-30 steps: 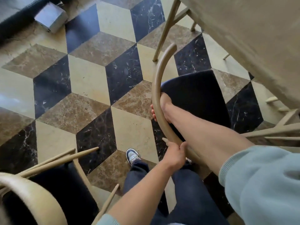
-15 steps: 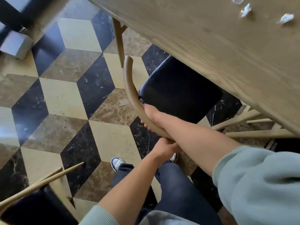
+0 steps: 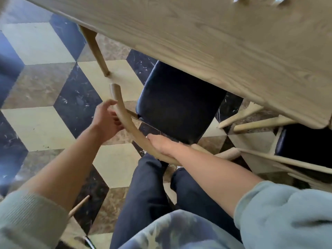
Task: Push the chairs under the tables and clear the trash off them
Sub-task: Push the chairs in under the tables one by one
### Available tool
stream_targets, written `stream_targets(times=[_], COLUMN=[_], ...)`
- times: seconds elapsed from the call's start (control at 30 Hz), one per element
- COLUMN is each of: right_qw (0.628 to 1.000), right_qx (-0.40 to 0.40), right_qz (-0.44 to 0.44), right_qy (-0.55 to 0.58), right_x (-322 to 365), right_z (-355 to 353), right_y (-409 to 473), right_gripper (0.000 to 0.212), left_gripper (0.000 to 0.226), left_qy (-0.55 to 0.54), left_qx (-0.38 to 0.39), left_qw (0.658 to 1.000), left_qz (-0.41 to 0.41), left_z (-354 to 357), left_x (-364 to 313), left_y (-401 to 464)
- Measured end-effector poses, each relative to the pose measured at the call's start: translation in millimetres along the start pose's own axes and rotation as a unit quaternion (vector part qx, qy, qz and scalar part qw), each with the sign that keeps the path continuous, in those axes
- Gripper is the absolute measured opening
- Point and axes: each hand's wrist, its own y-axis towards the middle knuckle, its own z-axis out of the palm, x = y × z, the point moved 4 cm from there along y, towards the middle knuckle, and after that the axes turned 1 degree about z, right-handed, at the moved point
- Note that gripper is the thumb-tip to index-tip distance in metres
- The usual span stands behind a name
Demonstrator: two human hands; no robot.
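Note:
A wooden chair with a dark blue seat (image 3: 179, 108) stands with the front of its seat under the light wood table (image 3: 215, 42). Its curved wooden backrest rail (image 3: 124, 112) arcs toward me. My right hand (image 3: 161, 146) is wrapped around the lower part of that rail. My left hand (image 3: 106, 121) sits against the rail's outer side higher up, fingers apart and loose, not closed around it. Blurred white scraps of trash (image 3: 280, 0) lie on the tabletop at the top edge.
A second blue-seated chair (image 3: 301, 141) is tucked under the table at the right, its wooden legs close to mine. A table leg (image 3: 95, 49) stands to the left of the seat. Another chair's leg (image 3: 79, 207) pokes in at lower left. The floor is patterned marble tile.
The chair has slid further under the table. My left hand has let go of its lower grip, moved up along the rail and spread its fingers. My right hand keeps its hold.

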Motion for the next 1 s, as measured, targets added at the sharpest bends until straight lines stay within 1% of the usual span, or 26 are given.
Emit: stream_targets(times=[0.03,0.07,0.1,0.13,0.17,0.2,0.23,0.27,0.3,0.37,0.43,0.5,0.57,0.6,0.63,0.7,0.77,0.8,0.83,0.9,0.93,1.0], right_qw=[1.0,0.999,0.998,0.996,0.993,0.993,0.994,0.996,0.994,0.98,0.955,0.907,0.854,0.844,0.843,0.856,0.852,0.834,0.802,0.71,0.673,0.629], right_qx=[0.012,0.031,0.054,0.072,0.086,0.089,0.082,0.064,0.039,-0.063,-0.174,-0.272,-0.353,-0.377,-0.393,-0.408,-0.426,-0.442,-0.455,-0.45,-0.432,-0.392], right_qz=[0.004,0.01,0.021,0.031,0.041,0.053,0.059,0.064,0.062,0.056,0.092,0.145,0.205,0.24,0.27,0.3,0.297,0.289,0.274,0.235,0.219,0.186], right_qy=[0.001,0.015,0.038,0.053,0.066,0.06,0.035,-0.023,-0.085,-0.182,-0.22,-0.286,-0.324,-0.297,-0.249,-0.101,0.064,0.159,0.275,0.488,0.559,0.645], right_x=[-4,-9,-10,-14,-17,-20,-22,-24,-29,-45,-68,-92,-116,-129,-145,-165,-171,-172,-176,-183,-186,-187], right_z=[0,-1,-1,-3,-7,-11,-16,-23,-30,-48,-73,-99,-123,-132,-140,-146,-142,-142,-139,-128,-121,-110], right_y=[-2,-4,-6,-9,-11,-12,-14,-16,-16,-12,-19,-34,-52,-63,-72,-86,-91,-94,-97,-97,-96,-94], right_gripper=[0.052,0.058,0.064,0.067,0.068,0.068,0.067,0.066,0.061,0.046,0.037,0.039,0.05,0.057,0.062,0.067,0.064,0.059,0.054,0.044,0.037,0.023], left_gripper=[0.054,0.042,0.032,0.026,0.024,0.025,0.025,0.026,0.026,0.025,0.028,0.041,0.044,0.043,0.043,0.045,0.05,0.052,0.052,0.046,0.041,0.029], left_qy=[0.05,0.103,0.156,0.186,0.193,0.169,0.128,0.093,0.074,0.092,0.146,0.189,0.194,0.188,0.185,0.19,0.2,0.206,0.211,0.222,0.227,0.231], left_qx=[-0.003,-0.023,-0.057,-0.09,-0.109,-0.114,-0.107,-0.099,-0.097,-0.115,-0.159,-0.179,-0.174,-0.17,-0.168,-0.168,-0.167,-0.167,-0.169,-0.175,-0.177,-0.178], left_qw=[0.999,0.994,0.986,0.978,0.975,0.979,0.986,0.99,0.991,0.988,0.976,0.965,0.965,0.967,0.968,0.967,0.965,0.964,0.963,0.959,0.958,0.956], left_qz=[-0.005,-0.009,-0.003,0.009,0.017,0.003,-0.019,-0.039,-0.05,-0.043,-0.015,0.013,0.006,-0.001,-0.008,-0.016,-0.019,-0.023,-0.022,-0.019,-0.016,-0.015], left_z=[8,14,17,19,21,22,22,23,23,23,21,20,20,21,22,22,19,18,19,19,20,22], left_x=[-6,-7,-12,-15,-20,-22,-23,-24,-26,-28,-32,-39,-42,-41,-40,-40,-43,-43,-43,-43,-43,-41], left_y=[1,3,6,9,13,16,19,21,22,26,32,37,42,43,45,47,48,48,48,48,47,47])
